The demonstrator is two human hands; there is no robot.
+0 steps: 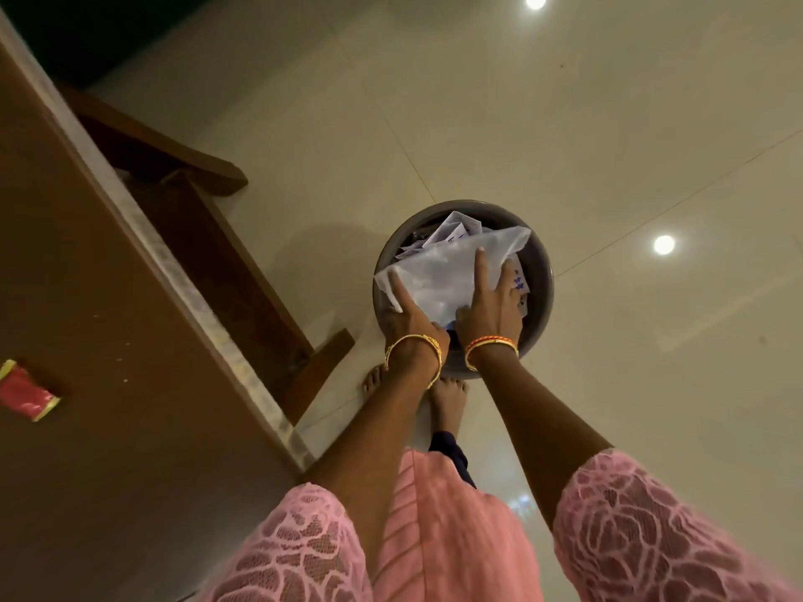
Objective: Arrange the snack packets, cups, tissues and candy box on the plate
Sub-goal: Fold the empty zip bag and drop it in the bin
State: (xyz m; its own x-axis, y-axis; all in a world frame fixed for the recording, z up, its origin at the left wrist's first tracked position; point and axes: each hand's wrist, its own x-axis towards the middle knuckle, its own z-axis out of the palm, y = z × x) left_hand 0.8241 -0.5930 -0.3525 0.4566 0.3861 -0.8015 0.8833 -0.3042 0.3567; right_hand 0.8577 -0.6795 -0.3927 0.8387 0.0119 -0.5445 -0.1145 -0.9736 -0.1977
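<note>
A white plastic wrapper (452,271), crumpled and translucent, lies across the mouth of a round grey bin (541,293) on the tiled floor (521,123). Under it the bin holds white papers with blue print (456,230).

Both arms reach straight down from pink lace sleeves (652,536). The left hand (410,317) lies on the wrapper's left edge with fingers straight and the thumb stretched along the rim side; its grip is wide, pressing rather than clasping. The right hand (491,306) rests on the wrapper's right part, forefinger straight and pointing up the sheet, the other fingers spread over the edge; whether they curl under the plastic I cannot tell. Gold bangles (415,354) circle the left wrist and an orange-and-gold set sits on the right.

Bare feet (447,397) stand just beside the bin. To the left, a brown counter (108,341) carries a red candy packet with gold ends (26,395), well apart from the bin.
</note>
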